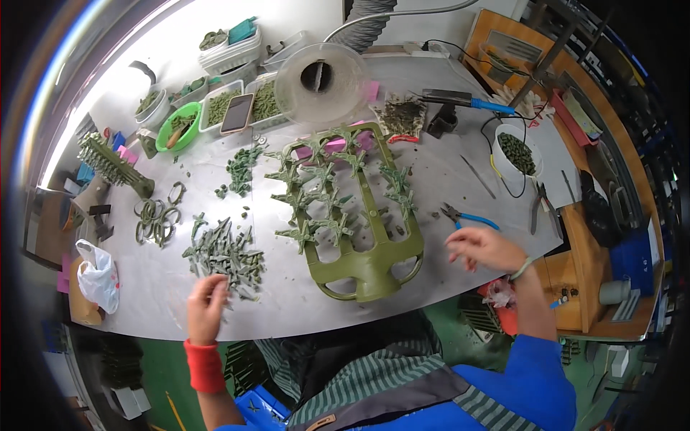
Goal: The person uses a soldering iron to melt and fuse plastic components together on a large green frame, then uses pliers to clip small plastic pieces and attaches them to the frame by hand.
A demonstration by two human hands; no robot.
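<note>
My left hand point(206, 307) is at the near edge of a pile of small grey-green elongated pieces point(233, 262). Its fingers are drawn together, and whatever is between them is too small to make out. Above the table's right half, my right hand point(489, 250) has loosely bent fingers, apart, with nothing visible in them. Just beyond it lie blue-handled cutters point(467, 217). Between my hands rests an olive-green slotted frame point(366, 264) with a round stub at its near end. Star-shaped green pieces point(332, 228) sit along its bars, mostly on the left and middle ones.
Green rings point(157, 221) and a studded green column point(115, 167) stand on the left. Toward the back are a phone point(237, 113), a green bowl point(180, 128) and a clear round lid point(321, 85). A blue corded tool point(467, 100) and white bucket point(516, 154) occupy the right.
</note>
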